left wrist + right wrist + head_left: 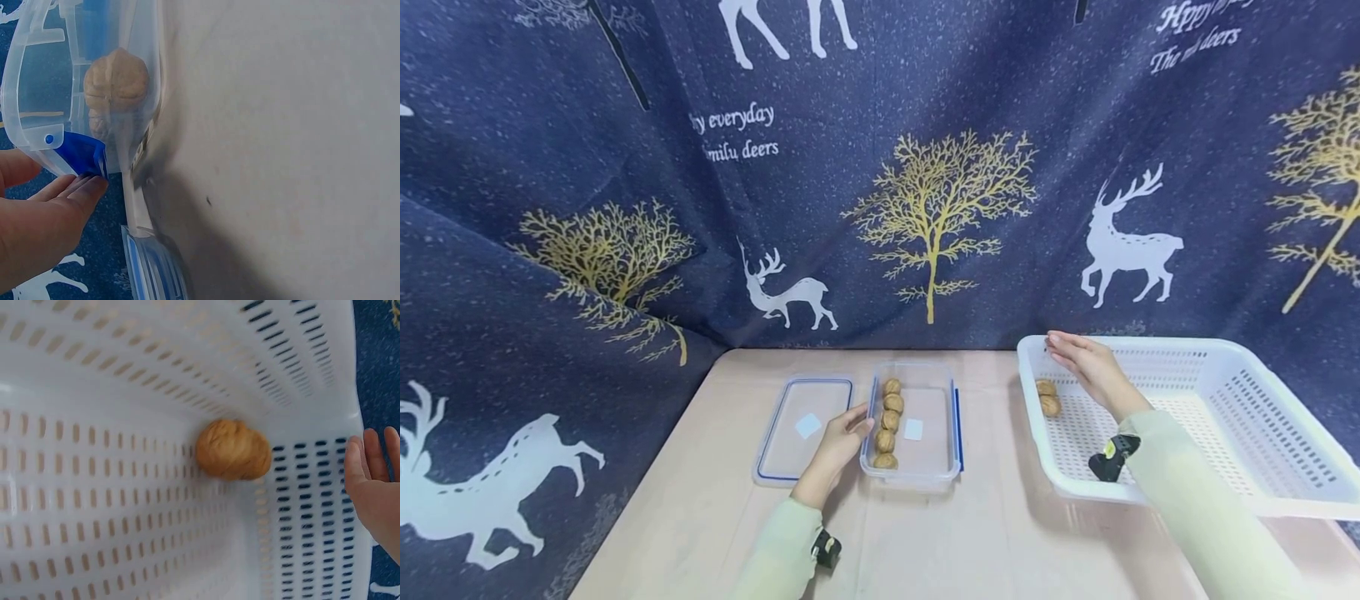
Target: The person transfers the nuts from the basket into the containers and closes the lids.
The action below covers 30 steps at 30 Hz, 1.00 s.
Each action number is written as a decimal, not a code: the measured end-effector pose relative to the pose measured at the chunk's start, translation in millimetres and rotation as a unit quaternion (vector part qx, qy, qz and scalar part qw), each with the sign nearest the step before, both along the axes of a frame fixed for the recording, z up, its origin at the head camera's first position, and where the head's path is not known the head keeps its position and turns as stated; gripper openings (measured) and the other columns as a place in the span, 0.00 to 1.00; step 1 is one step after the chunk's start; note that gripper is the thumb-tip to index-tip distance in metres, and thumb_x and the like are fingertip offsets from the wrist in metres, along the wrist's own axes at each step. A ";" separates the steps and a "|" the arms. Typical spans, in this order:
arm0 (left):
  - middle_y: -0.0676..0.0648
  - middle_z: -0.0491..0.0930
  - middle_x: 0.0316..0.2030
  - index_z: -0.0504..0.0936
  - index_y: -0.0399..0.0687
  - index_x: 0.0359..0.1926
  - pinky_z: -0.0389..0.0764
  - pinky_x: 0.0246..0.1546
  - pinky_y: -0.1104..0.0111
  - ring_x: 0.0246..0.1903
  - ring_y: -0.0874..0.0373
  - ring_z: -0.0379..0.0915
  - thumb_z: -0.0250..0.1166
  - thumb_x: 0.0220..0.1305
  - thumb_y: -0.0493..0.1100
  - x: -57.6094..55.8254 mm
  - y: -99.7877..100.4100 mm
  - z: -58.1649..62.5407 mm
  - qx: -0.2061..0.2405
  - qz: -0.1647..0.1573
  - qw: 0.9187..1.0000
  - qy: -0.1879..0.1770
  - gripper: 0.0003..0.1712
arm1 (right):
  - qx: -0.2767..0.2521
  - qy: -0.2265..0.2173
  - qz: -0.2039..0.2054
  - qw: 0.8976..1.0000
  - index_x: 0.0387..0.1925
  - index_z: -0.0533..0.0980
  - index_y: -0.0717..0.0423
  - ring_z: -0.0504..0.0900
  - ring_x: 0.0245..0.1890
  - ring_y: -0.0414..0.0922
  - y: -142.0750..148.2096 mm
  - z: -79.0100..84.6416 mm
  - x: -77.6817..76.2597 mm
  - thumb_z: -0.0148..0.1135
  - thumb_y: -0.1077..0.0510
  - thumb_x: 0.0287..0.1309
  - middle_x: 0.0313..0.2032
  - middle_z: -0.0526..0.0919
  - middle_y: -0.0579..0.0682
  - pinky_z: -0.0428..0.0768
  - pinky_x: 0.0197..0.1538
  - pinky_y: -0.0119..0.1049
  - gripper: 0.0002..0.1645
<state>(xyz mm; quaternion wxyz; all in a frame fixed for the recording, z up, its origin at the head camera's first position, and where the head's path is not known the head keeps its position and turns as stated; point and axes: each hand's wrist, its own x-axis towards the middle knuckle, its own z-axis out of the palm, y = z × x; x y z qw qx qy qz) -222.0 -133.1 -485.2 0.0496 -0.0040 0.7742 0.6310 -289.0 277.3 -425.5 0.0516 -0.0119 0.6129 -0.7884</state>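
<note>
My left hand (838,442) is at the left side of a clear plastic container (936,479), its fingers fairly straight. In the left wrist view, the fingertips touch the blue locking flap (84,155). Several walnuts (887,420) form a row along the container's left wall, and a pale square label (913,429) lies to their right. My right hand (1093,367) hovers over the far left corner of a white slotted basket (1048,467), fingers extended and holding nothing. Two walnuts (1048,406) lie against the basket's left wall, below and left of that hand.
A clear lid (782,450) with a blue seal lies flat left of the container. Another blue flap (959,429) hangs along the container's right side. Behind the pale tabletop (685,508) hangs a dark blue cloth (880,250) printed with deer and trees.
</note>
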 end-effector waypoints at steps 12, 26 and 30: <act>0.31 0.63 0.66 0.64 0.31 0.66 0.60 0.68 0.51 0.65 0.37 0.59 0.55 0.70 0.37 0.8 -0.8 3.2 -0.002 -0.007 1.000 0.002 0.27 | 0.089 0.005 0.071 0.994 0.62 0.62 0.77 0.82 0.44 0.32 16.4 -19.6 -5.9 0.56 0.65 0.66 0.40 0.85 0.37 0.75 0.60 0.34 0.28; 0.31 0.63 0.66 0.64 0.33 0.67 0.60 0.68 0.50 0.66 0.37 0.58 0.56 0.70 0.39 -0.3 -1.5 0.9 -0.014 -0.007 1.000 -0.007 0.27 | 0.265 -0.019 0.145 0.953 0.65 0.58 0.76 0.77 0.47 0.27 31.2 -36.7 -5.9 0.54 0.59 0.67 0.63 0.68 0.67 0.67 0.67 0.48 0.33; 0.32 0.63 0.66 0.64 0.33 0.67 0.59 0.68 0.50 0.66 0.37 0.58 0.56 0.70 0.39 0.3 -1.3 1.3 -0.011 -0.007 1.000 -0.007 0.27 | 0.278 -0.024 0.164 0.946 0.65 0.59 0.75 0.77 0.47 0.28 32.6 -39.3 -6.6 0.53 0.60 0.67 0.63 0.68 0.66 0.71 0.66 0.45 0.32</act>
